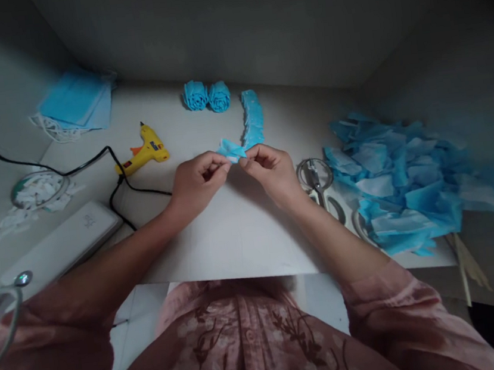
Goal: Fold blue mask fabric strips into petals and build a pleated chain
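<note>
Between my two hands, over the middle of the white table, is a small folded piece of blue fabric. My left hand pinches its left side, and my right hand pinches its right corner. Just beyond my right hand lies a curved row of overlapping blue pieces. Two blue rolled flowers sit side by side farther back. A yellow glue gun rests on its side to the left of my left hand.
Scissors lie right of my right hand, beside a heap of blue pieces. Blue masks are stacked back left. A bowl of white scraps, a long white box and a black cable occupy the left.
</note>
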The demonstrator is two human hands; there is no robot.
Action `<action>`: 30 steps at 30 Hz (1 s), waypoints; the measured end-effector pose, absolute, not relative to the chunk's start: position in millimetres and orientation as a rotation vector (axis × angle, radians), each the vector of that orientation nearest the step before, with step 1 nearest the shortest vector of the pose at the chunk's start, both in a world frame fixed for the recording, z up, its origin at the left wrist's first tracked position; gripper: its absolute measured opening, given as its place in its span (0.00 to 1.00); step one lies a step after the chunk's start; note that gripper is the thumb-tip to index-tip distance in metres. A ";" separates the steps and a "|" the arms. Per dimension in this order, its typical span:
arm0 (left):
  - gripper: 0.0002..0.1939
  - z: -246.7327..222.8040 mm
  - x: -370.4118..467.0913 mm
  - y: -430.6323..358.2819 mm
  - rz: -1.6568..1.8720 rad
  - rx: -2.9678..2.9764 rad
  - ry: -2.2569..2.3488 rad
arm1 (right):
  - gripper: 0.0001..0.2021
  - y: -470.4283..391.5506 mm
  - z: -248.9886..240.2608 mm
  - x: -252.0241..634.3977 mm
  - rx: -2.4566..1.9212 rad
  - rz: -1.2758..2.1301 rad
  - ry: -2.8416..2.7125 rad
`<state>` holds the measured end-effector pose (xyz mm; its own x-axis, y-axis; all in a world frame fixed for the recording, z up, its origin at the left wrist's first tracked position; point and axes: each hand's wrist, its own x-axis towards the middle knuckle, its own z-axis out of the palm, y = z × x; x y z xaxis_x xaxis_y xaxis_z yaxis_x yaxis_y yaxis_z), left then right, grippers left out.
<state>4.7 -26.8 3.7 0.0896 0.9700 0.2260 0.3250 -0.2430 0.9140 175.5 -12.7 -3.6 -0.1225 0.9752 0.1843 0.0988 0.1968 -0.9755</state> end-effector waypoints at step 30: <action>0.11 -10.0 1.5 -15.6 0.899 1.142 0.971 | 0.18 -13.2 -2.3 176.9 -1.062 1.318 -1.370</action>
